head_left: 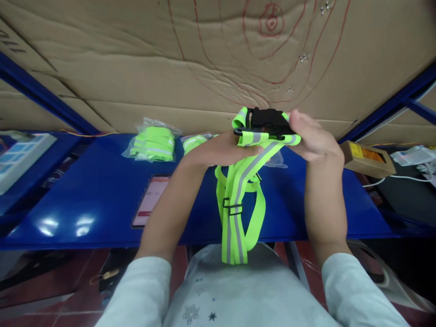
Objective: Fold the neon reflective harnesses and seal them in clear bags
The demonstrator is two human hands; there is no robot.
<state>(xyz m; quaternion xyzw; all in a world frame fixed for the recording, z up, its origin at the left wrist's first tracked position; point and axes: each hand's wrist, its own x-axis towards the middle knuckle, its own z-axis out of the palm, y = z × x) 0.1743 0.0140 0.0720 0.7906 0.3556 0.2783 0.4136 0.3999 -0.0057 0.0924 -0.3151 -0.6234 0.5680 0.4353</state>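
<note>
Held up between both hands is a neon-yellow reflective strap (243,181) with grey stripes and black slide adjusters. Its loops hang down past the table's front edge, in front of my shirt. At its top sits a black buckle (269,119), with folds of strap at either end. My left hand (226,147) is closed round the strap under the buckle's left end, its thumb in front and its other fingers partly hidden. With my right hand (313,136) I grip the strap at the buckle's right end, fingers bent behind it.
A plastic bag of folded neon straps (153,143) lies at the back left of the blue table (85,190), beside a second bag (195,141). A phone (150,202) lies by my left forearm. Right of my right arm is a small cardboard box (369,159). A cardboard wall (136,59) stands behind.
</note>
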